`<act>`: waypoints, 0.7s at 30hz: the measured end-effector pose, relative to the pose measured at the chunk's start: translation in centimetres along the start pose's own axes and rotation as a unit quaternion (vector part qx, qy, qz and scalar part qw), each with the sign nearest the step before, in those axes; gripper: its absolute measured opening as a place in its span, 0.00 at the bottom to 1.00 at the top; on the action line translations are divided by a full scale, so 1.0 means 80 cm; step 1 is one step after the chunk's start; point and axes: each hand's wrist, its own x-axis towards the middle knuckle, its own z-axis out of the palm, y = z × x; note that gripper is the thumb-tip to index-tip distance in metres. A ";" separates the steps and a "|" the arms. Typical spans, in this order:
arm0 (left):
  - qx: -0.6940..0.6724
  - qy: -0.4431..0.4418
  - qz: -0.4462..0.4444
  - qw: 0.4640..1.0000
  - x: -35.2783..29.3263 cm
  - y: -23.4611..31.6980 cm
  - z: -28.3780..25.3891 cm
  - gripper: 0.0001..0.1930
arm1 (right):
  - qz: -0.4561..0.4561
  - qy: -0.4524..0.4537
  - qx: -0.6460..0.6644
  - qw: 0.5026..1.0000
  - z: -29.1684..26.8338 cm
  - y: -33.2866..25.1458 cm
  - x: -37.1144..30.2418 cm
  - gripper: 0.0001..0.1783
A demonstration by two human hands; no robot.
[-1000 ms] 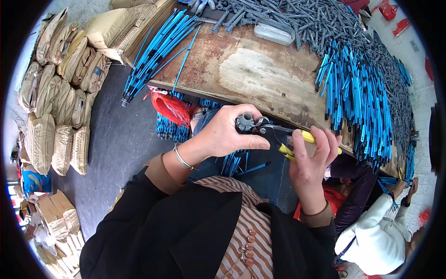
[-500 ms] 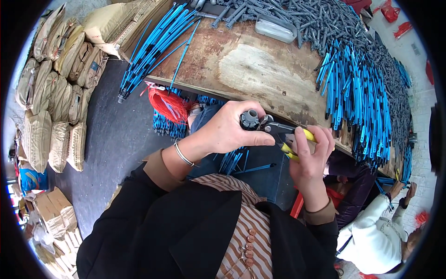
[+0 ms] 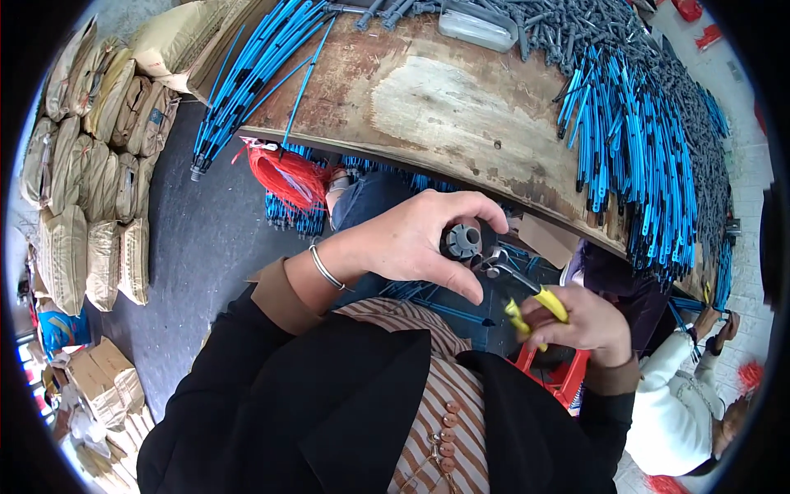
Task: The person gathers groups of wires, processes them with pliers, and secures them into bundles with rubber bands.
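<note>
My left hand [image 3: 411, 245] is curled round a dark, ribbed cylindrical fitting [image 3: 462, 240] with a hollow end facing up. Its index finger and thumb reach out past the fitting on both sides. In my right hand [image 3: 583, 325] is a pair of pliers [image 3: 547, 303] with yellow handles, which are spread apart. The metal head of the pliers lies just right of the fitting, near my left thumb; whether they touch, I cannot tell. The right fingers are slightly blurred.
Ahead stands a worn wooden table [image 3: 346, 107] with blue rod bundles [image 3: 642, 165], grey plastic parts [image 3: 568, 33] and a clear tray [image 3: 477, 29]. Red netting [image 3: 284, 177] hangs at its edge. Stacked sacks [image 3: 74, 198] stand left. A person in white [image 3: 679, 403] works at right.
My right hand has moved down and right, turning the pliers, and their handles have spread wider. My left index finger has lifted and straightened, while the fitting has shifted slightly right and down.
</note>
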 end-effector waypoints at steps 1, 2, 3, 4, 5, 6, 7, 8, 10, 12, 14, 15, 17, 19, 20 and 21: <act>0.022 -0.016 0.041 0.999 0.003 -0.008 0.001 0.22 | 0.002 0.001 0.001 1.000 -0.002 0.000 0.002 0.27; 0.045 -0.031 0.081 0.995 0.006 -0.014 0.002 0.22 | -0.004 0.007 0.012 1.000 -0.002 -0.003 0.004 0.27; 0.044 -0.032 0.082 0.995 0.010 -0.019 0.002 0.22 | -0.010 0.013 0.023 1.000 -0.002 -0.004 0.004 0.27; 0.038 -0.038 0.084 0.995 0.015 -0.022 0.002 0.22 | -0.017 0.020 0.033 0.999 -0.002 -0.004 0.005 0.27; 0.034 -0.045 0.083 0.995 0.020 -0.023 0.002 0.22 | -0.026 0.026 0.044 0.998 -0.003 -0.002 0.007 0.27; 0.029 -0.051 0.083 0.995 0.025 -0.023 0.001 0.22 | -0.036 0.032 0.056 0.997 -0.003 0.000 0.010 0.27; 0.031 -0.053 0.083 0.995 0.028 -0.023 0.002 0.22 | -0.045 0.039 0.067 0.996 -0.004 0.002 0.012 0.27; 0.039 -0.023 0.058 0.997 0.029 -0.023 0.004 0.22 | -0.055 0.046 0.078 0.994 -0.004 0.003 0.014 0.28; 0.053 0.040 0.007 0.998 0.031 -0.024 0.009 0.22 | -0.113 0.186 -0.126 0.968 0.007 -0.007 0.010 0.29; 0.051 0.019 0.006 0.999 0.035 -0.027 0.006 0.21 | -0.198 0.419 -0.499 0.732 0.016 -0.011 0.005 0.32; 0.049 -0.019 0.004 0.999 0.038 -0.030 0.004 0.21 | -0.133 0.285 -0.295 0.902 0.000 0.008 0.003 0.34; 0.049 -0.024 0.005 0.999 0.041 -0.028 0.005 0.21 | -0.058 0.130 -0.069 0.987 -0.009 0.017 -0.001 0.35; 0.036 -0.077 0.060 0.995 0.044 -0.026 0.009 0.20 | 0.019 -0.033 0.167 0.985 -0.011 0.034 0.001 0.37; 0.027 -0.109 0.088 0.990 0.048 -0.023 0.011 0.20 | 0.006 -0.126 0.283 0.951 0.001 0.055 0.014 0.34; 0.036 -0.088 0.067 0.993 0.048 -0.023 0.010 0.20 | -0.001 -0.177 0.338 0.924 0.004 0.058 0.020 0.32; 0.044 -0.068 0.047 0.996 0.048 -0.023 0.009 0.20 | -0.003 -0.178 0.339 0.924 0.001 0.051 0.015 0.32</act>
